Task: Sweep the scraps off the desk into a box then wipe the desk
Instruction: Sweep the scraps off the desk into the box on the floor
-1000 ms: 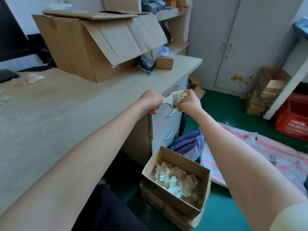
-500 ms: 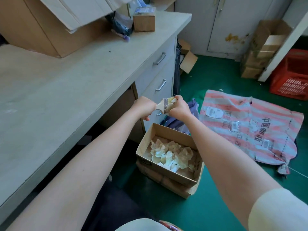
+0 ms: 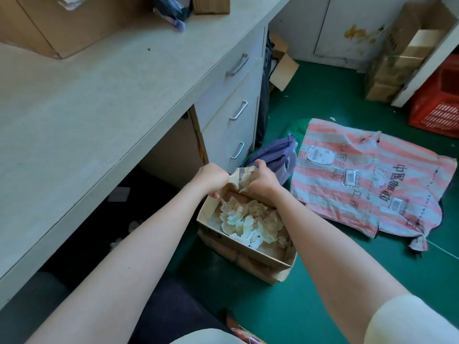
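Observation:
An open cardboard box (image 3: 250, 255) stands on the green floor beside the desk, with several crumpled whitish scraps (image 3: 250, 220) inside. Both hands are held close together just above the box's far edge. My left hand (image 3: 212, 178) is closed on the handle of a small paint brush (image 3: 234, 176). My right hand (image 3: 262, 181) pinches the brush's bristle end, where a crumpled scrap (image 3: 246, 180) shows between the fingers. Most of the brush is hidden by the hands. The pale desk top (image 3: 99, 100) lies to the left.
The desk's drawer unit (image 3: 234, 112) stands just behind the box, next to a purple bag (image 3: 278, 155). A striped sack (image 3: 360, 175) lies on the floor to the right, with a red crate (image 3: 442, 100) and stacked cartons (image 3: 392, 60) beyond. Large cardboard boxes (image 3: 62, 26) sit on the desk's far side.
Both hands, with the brush between them, have come down from desk height to just above the floor box. My view has tilted down toward the floor.

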### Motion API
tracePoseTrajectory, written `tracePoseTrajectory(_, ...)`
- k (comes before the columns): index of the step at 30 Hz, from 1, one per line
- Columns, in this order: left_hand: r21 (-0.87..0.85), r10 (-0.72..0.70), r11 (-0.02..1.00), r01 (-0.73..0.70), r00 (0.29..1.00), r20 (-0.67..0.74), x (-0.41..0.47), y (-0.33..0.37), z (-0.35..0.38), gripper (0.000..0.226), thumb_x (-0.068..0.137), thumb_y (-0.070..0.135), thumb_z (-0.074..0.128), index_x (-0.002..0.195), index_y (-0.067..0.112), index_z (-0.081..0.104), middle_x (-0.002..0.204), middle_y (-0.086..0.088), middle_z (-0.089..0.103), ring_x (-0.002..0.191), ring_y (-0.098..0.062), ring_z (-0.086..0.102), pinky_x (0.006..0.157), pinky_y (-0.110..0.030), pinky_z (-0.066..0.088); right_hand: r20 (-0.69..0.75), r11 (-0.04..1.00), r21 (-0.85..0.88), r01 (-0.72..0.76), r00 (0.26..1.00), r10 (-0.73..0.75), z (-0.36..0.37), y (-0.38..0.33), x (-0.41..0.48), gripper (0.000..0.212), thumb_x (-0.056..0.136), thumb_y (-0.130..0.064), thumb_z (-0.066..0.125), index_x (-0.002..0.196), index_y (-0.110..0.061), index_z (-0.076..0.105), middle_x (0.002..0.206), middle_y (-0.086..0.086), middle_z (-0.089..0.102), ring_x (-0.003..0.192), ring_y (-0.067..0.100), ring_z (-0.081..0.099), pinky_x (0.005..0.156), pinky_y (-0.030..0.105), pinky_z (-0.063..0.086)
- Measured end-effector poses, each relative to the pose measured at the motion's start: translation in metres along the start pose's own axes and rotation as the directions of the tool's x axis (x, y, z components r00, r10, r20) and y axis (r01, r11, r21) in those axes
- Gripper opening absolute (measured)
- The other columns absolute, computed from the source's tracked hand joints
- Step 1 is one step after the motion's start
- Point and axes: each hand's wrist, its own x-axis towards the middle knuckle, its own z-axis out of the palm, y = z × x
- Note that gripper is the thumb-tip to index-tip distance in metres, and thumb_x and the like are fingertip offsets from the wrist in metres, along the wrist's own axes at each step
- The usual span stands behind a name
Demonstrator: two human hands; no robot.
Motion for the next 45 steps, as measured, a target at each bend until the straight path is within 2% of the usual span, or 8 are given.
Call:
tracePoseTrajectory(7,0.109,0.002,0.994,-0.005,1.0,0.029,-0.003,-0.013,0.012,0.038,0.094,0.014,0.042,0.128,0.007,0.059,0.123,-0.019,0.063,0.052,-0.017,0.055,0.052,-0.024,0.05,0.051,0.995,-0.084,-0.062,0.996,0.067,0.022,0.014,0.003,0.083,0.075,-0.008,0.062,0.145,-0.019,0.018,0.137,0.013,0.047,0.128,0.034,0.043,0.105,0.047,0.037)
tracePoseTrajectory(11,0.207,-0.004,0.978,0.0,1.0,0.018,-0.006,-0.019,0.008,0.027,0.093,0.018,0.041,0.085,0.003,0.062,0.106,-0.018,0.067,0.059,-0.022,0.063,0.054,-0.025,0.05,0.044,0.992,-0.087,-0.095,0.994,0.099,0.027,0.02,0.007,0.071,0.08,-0.012,0.062,0.141,-0.017,0.026,0.134,0.013,0.049,0.128,0.033,0.042,0.104,0.046,0.031)
tracePoseTrajectory(16,0.244,-0.027,0.969,0.032,0.999,-0.022,-0.009,-0.024,-0.001,0.041,0.095,0.018,0.04,0.123,-0.007,0.057,0.121,-0.021,0.061,0.052,-0.017,0.055,0.041,-0.018,0.034,0.035,0.988,-0.105,-0.114,0.992,0.119,0.024,0.024,0.005,0.066,0.08,-0.014,0.059,0.139,-0.019,0.029,0.13,0.012,0.051,0.123,0.032,0.046,0.104,0.045,0.032)
tracePoseTrajectory(25,0.25,0.043,0.968,-0.029,0.998,-0.052,-0.028,-0.009,-0.019,0.038,0.096,0.02,0.041,0.119,-0.002,0.061,0.12,-0.016,0.063,0.052,-0.016,0.054,0.039,-0.018,0.034,-0.043,0.997,-0.035,-0.072,0.997,0.07,0.001,0.009,-0.005,0.056,0.083,-0.013,0.049,0.137,-0.016,0.034,0.124,0.012,0.058,0.118,0.033,0.051,0.104,0.051,0.039)
tracePoseTrajectory(30,0.197,0.127,0.975,-0.102,0.985,-0.117,-0.046,0.015,-0.039,0.037,0.097,0.022,0.04,0.124,0.005,0.059,0.131,-0.009,0.057,0.053,-0.016,0.056,0.047,-0.02,0.046,-0.132,0.999,-0.032,0.01,0.991,-0.014,-0.039,-0.023,-0.01,0.054,0.085,-0.01,0.047,0.137,-0.015,0.035,0.122,0.017,0.059,0.116,0.036,0.053,0.098,0.046,0.042)
tracePoseTrajectory(35,0.225,0.265,0.948,-0.225,0.949,-0.169,-0.073,0.047,-0.062,0.037,0.096,0.023,0.042,0.124,0.009,0.061,0.11,-0.015,0.065,0.059,-0.023,0.062,0.053,-0.024,0.048,-0.281,0.994,-0.064,0.085,0.954,-0.099,-0.09,-0.067,-0.027,0.054,0.088,-0.015,0.049,0.14,-0.02,0.036,0.135,0.008,0.051,0.128,0.03,0.044,0.109,0.045,0.031)
tracePoseTrajectory(40,0.266,0.427,0.892,-0.364,0.874,-0.234,-0.108,0.072,-0.091,0.034,0.095,0.02,0.04,0.114,0.013,0.067,0.08,-0.007,0.059,0.048,-0.018,0.056,0.049,-0.024,0.043,-0.376,0.983,-0.033,0.178,0.909,-0.177,-0.136,-0.111,-0.052,0.052,0.088,-0.01,0.046,0.139,-0.017,0.036,0.133,0.011,0.052,0.122,0.032,0.049,0.109,0.046,0.034)
tracePoseTrajectory(45,0.19,0.442,0.897,-0.399,0.826,-0.351,-0.137,0.077,-0.136,0.033,0.095,0.021,0.042,0.114,0.015,0.067,0.091,-0.003,0.057,0.051,-0.018,0.056,0.048,-0.023,0.046,-0.417,0.958,-0.015,0.288,0.869,-0.268,-0.149,-0.156,-0.07,0.052,0.089,-0.013,0.046,0.139,-0.019,0.037,0.134,0.01,0.051,0.122,0.03,0.05,0.106,0.05,0.039)
